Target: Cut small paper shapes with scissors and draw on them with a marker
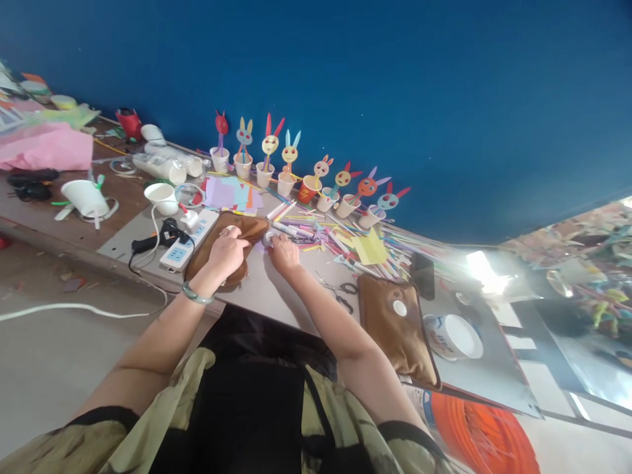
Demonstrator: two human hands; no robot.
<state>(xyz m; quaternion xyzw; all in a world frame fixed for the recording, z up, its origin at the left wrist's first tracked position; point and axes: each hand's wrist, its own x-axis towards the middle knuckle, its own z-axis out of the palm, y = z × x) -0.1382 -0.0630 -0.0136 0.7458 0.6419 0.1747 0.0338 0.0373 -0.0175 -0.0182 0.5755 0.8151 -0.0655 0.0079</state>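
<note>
My left hand (228, 252) lies on a brown, shiny, cushion-like bag (210, 240), its fingers loosely apart and one pointing right. A whitish round patch on the bag is partly under those fingers. My right hand (285, 253) rests at the table just right of the bag, fingers closed at a small round whitish object (269, 237), perhaps a tape roll; the fingers cover part of it. Beyond and right of this hand spreads a pile of coloured paper strips and sticks (326, 234). Scissors (340, 289) lie closer to me, right of my right forearm.
Paper cups with rabbit-faced figures (288, 183) line the blue wall. A power strip (190, 240) and black glue gun (160, 238) sit left, their cord hanging over the edge. Rightward are another brown bag (390, 329), a phone (423, 273) and a white tub (451, 336).
</note>
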